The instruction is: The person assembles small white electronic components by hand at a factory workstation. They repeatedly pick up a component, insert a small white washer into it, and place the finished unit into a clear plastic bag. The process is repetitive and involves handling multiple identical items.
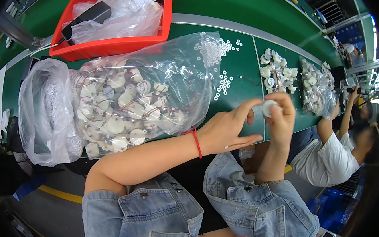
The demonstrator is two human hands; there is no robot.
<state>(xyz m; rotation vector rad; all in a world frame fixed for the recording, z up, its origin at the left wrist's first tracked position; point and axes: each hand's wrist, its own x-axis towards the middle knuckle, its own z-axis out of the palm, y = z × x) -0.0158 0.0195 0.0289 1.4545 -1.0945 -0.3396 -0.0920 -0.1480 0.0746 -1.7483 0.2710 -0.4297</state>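
My right hand point(280, 122) is closed around a small round white plastic part point(269, 107), held just above the green table's near edge. My left hand point(226, 131) reaches in from the left with its fingers apart. One of its fingertips comes right up to the white part; whether it touches, I cannot tell. Left of my hands lies a large clear plastic bag point(126, 105) full of similar white round parts with thin dark reddish wires. Beyond my left hand, small white rings point(224, 83) are scattered on the table, some under the bag's mouth.
A red bin point(108, 48) holding clear plastic bags and a black device point(88, 20) stands at the back left. Another clear bag point(46, 112) contains white rings. More white parts point(278, 72) are piled to the right, near a second filled bag point(314, 86). A person in white point(326, 161) sits at right.
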